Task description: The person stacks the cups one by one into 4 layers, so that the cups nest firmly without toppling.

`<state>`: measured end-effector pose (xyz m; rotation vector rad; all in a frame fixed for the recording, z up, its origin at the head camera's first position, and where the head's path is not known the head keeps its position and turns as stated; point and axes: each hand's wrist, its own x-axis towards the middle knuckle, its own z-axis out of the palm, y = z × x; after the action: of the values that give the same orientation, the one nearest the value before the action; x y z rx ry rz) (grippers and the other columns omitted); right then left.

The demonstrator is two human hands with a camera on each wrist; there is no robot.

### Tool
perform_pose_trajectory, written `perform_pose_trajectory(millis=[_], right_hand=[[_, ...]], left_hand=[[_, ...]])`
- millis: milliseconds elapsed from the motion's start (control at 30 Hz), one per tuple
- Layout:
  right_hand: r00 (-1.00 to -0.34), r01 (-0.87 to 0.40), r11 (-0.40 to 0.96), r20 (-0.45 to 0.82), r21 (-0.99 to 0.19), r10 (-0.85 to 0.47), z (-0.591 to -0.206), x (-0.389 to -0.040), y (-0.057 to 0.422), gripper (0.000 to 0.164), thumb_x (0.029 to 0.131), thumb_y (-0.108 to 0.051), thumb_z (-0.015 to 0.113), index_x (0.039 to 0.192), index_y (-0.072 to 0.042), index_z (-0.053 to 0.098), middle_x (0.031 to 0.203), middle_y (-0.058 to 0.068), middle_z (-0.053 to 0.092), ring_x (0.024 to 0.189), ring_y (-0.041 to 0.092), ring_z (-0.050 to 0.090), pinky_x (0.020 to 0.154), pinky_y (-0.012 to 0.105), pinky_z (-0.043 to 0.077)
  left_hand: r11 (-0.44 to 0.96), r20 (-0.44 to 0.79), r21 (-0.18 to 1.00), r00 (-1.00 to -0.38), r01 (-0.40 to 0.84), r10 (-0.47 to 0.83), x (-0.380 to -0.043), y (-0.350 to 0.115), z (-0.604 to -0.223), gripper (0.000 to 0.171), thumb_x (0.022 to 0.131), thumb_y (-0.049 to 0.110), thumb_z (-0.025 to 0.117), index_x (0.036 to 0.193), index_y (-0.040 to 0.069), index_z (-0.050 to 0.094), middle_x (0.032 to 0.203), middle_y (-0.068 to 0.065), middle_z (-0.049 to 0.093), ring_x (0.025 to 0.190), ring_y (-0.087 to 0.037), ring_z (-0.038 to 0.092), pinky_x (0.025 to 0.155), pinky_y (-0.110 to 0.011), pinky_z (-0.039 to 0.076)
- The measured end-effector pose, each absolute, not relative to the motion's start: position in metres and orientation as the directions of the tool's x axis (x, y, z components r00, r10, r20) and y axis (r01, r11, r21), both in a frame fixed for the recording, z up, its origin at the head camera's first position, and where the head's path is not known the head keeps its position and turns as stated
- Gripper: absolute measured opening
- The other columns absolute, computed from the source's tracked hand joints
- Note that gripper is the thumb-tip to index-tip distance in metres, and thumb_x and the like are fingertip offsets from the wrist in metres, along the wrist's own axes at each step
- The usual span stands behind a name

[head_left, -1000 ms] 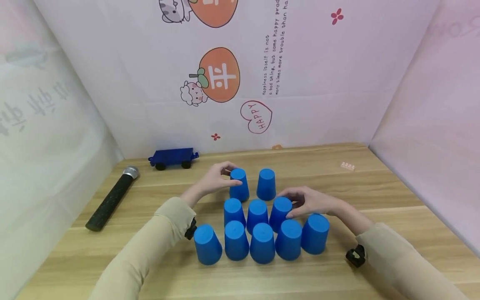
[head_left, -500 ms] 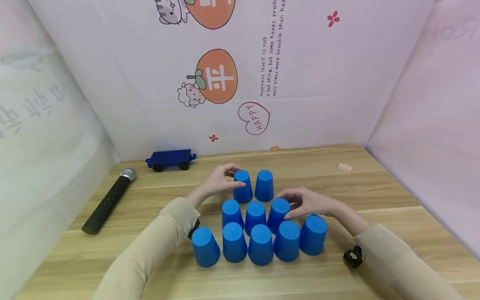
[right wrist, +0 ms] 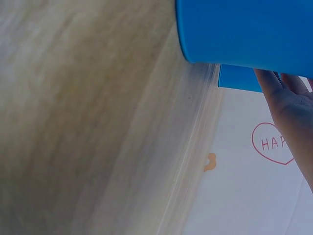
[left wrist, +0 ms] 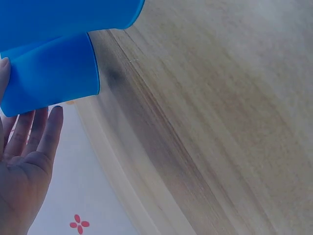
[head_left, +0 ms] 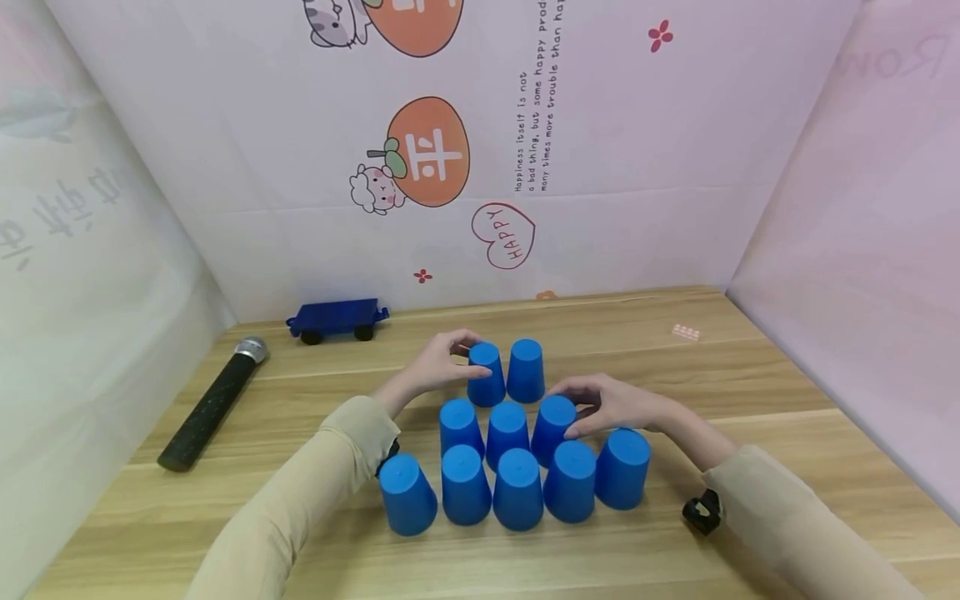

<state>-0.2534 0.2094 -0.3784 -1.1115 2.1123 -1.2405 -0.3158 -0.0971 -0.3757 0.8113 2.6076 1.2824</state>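
Upside-down blue plastic cups stand in three rows in the head view. Far back, my left hand (head_left: 438, 364) holds the left cup (head_left: 487, 379) between thumb and fingers. Close to its right is the other back cup (head_left: 526, 372). My right hand (head_left: 626, 406) grips the right-end cup (head_left: 553, 432) of the middle row, beside the middle cup (head_left: 507, 431) and left cup (head_left: 460, 427). Several more cups form the front row, including its center cup (head_left: 518, 490). In the left wrist view, the fingers (left wrist: 49, 134) lie along the cup's far side.
A black microphone (head_left: 213, 406) lies at the left of the wooden table (head_left: 330, 550). Near the back wall stands a blue toy wagon (head_left: 337, 320). A small pink building brick (head_left: 686, 332) lies at the back right. Printed cloth walls enclose three sides.
My left hand has slid its cup a little to the right, narrowing the gap to the other back cup. The right hand stays on its cup; the head view has shifted slightly.
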Motion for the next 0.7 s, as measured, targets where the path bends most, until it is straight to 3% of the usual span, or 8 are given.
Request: perform_pose_trajectory(millis=[267,500,700], right_hand=[[-0.570,-0.411,0.263,0.021,-0.873,-0.821,-0.379,-0.254,0.209,0.045,0.090,-0.013,0.063,0.131,-0.003,0.048,0.126,0.016,0.057,0.110,0.011,0.059,0.093,0.033,0.052],[-0.563,-0.417,0.249,0.033,-0.874,-0.826,-0.380,-0.255,0.208,0.044,0.090,-0.011,0.062,0.130,-0.003,0.048,0.125,0.017,0.057,0.110,0.011,0.059,0.093,0.033,0.052],[-0.567,-0.413,0.259,0.024,-0.873,-0.823,-0.380,-0.255,0.208,0.045,0.090,-0.012,0.063,0.131,-0.001,0.048,0.126,0.017,0.057,0.111,0.011,0.059,0.093,0.034,0.052]], left_hand=[[0.476,0.112,0.783,-0.842,0.402,0.527,-0.315,-0.110,-0.373,0.055,0.083,0.027,0.072,0.131,0.007,0.051,0.126,-0.010,0.059,0.114,-0.027,0.058,0.092,-0.040,0.053],[0.461,0.132,0.803,-0.866,0.379,0.482,-0.308,-0.133,-0.365,0.048,0.086,0.030,0.068,0.128,0.012,0.055,0.127,-0.015,0.059,0.116,-0.027,0.059,0.094,-0.043,0.051],[0.423,0.176,0.815,-0.864,0.397,0.472,-0.295,-0.155,-0.360,0.042,0.091,0.030,0.063,0.128,0.010,0.056,0.127,-0.014,0.060,0.116,-0.027,0.059,0.094,-0.041,0.051]])
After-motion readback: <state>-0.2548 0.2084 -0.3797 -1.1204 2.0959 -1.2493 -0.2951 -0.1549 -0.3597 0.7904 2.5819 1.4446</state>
